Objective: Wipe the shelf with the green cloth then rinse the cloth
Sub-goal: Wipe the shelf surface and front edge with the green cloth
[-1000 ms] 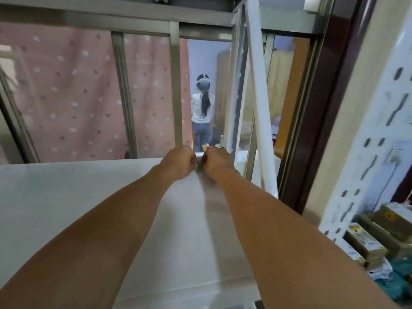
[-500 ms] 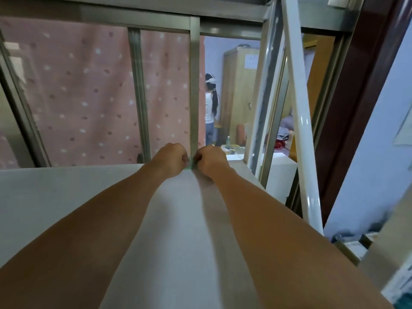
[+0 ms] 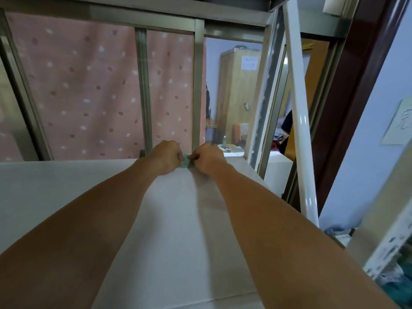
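Observation:
Both my arms reach across a white shelf top (image 3: 66, 188) to its far edge. My left hand (image 3: 166, 156) and my right hand (image 3: 207, 157) are fists side by side, gripping a small green cloth (image 3: 186, 162) between them. Only a thin green strip of the cloth shows between the knuckles; the remainder is hidden inside the hands. The cloth rests on the shelf's far edge.
Behind the shelf stands a metal-framed sliding window (image 3: 197, 90) with a pink dotted curtain (image 3: 84, 90). A white shelf upright (image 3: 298, 112) slants at the right, beside a dark door frame (image 3: 347, 103). A perforated shelf post (image 3: 383, 237) and clutter lie lower right.
The view has swung left and the person seen through the window is no longer visible. My hands stay together at the far edge; a little more of the green cloth shows.

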A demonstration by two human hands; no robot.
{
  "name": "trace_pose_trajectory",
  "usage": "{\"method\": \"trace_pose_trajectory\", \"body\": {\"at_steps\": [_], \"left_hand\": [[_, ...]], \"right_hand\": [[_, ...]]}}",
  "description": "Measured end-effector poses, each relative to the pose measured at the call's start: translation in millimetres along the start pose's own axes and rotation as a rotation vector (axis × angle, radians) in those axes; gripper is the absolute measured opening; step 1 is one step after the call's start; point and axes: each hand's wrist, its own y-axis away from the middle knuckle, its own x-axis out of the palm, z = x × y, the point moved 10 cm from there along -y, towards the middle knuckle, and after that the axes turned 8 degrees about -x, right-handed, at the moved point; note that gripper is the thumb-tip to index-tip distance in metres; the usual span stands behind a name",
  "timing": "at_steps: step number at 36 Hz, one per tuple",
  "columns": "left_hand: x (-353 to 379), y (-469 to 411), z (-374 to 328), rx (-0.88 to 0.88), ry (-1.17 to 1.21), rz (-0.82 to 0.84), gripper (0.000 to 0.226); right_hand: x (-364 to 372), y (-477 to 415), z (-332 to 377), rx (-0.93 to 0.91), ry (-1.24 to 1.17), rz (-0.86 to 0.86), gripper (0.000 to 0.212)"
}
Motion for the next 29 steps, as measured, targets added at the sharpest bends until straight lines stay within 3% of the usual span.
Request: {"method": "trace_pose_trajectory", "body": {"at_steps": [29], "left_hand": [[-38.2,213.0,-24.9,-0.064,-0.081,-0.087,0.016]], "right_hand": [[-28.0,180.4,59.2,-0.11,0.008,-0.036,0.03]]}}
